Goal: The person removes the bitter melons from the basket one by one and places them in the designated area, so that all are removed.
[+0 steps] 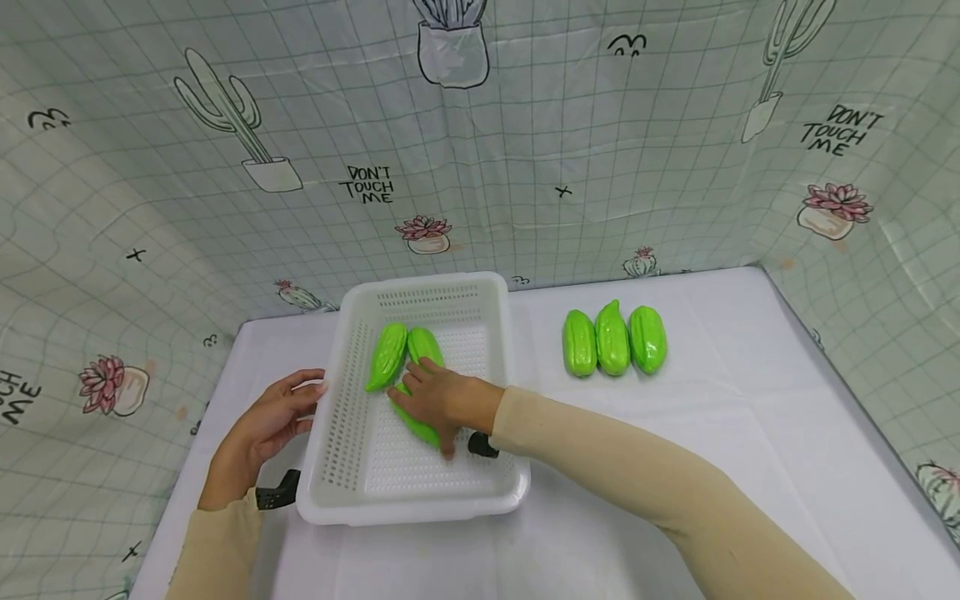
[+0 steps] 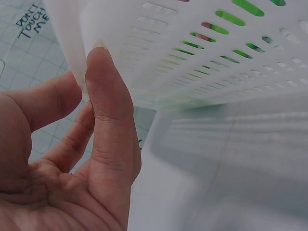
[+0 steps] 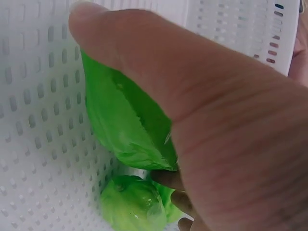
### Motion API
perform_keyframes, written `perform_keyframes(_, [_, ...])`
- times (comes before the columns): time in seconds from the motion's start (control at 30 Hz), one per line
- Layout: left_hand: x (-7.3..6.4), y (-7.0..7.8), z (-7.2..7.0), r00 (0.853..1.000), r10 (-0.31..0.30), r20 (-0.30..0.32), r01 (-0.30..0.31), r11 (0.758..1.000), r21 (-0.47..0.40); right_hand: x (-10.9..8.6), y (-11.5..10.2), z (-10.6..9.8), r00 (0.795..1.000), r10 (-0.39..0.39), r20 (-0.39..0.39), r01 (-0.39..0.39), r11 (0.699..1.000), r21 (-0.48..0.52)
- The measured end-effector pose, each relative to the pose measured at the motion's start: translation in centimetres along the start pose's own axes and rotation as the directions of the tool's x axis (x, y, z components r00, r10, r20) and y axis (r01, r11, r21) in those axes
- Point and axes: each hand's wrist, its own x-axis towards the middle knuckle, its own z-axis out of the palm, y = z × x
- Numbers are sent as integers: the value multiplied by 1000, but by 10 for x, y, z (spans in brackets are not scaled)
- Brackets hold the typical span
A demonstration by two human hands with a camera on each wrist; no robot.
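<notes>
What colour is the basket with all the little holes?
The perforated basket is white; it shows best in the head view.

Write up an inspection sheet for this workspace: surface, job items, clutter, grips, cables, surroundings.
Surface: white cloth, some faint creases.
Job items: slotted white basket with three inner gourds, green; three outer gourds, also green, side by side on the cloth to its right.
Clutter: nothing seen.
Left grip: bare hand, fingers at the basket's left rim; pinching or only touching, can't tell.
Right grip: bare hand, holds the nearest gourd inside the basket.
Cables: nothing seen; a black strap shows at the left wrist.
Surroundings: grid-patterned curtain behind and at both sides, printed with cacti and "DON'T TOUCH ME".
</notes>
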Motion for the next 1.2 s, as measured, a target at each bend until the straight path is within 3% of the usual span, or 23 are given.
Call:
perform_keyframes(0.33, [0, -1, 1, 1000, -3, 5, 3, 1000, 7, -3, 0, 0, 999, -28, -26, 28, 1000, 6])
perform_keyframes(0.53, [1, -1, 1, 1000, -5, 1, 5, 1000, 7, -10, 6, 0, 995, -25, -93, 30, 998, 56])
perform_keyframes(0.87, [1, -1, -1, 1000, -5, 8, 5, 1000, -12, -42, 24, -9, 981, 19, -191, 20, 979, 202])
perform_keyframes(1.2, [1, 0, -1, 1000, -4, 11, 4, 1000, 4, -75, 43, -8, 955, 68, -288, 15, 961, 277])
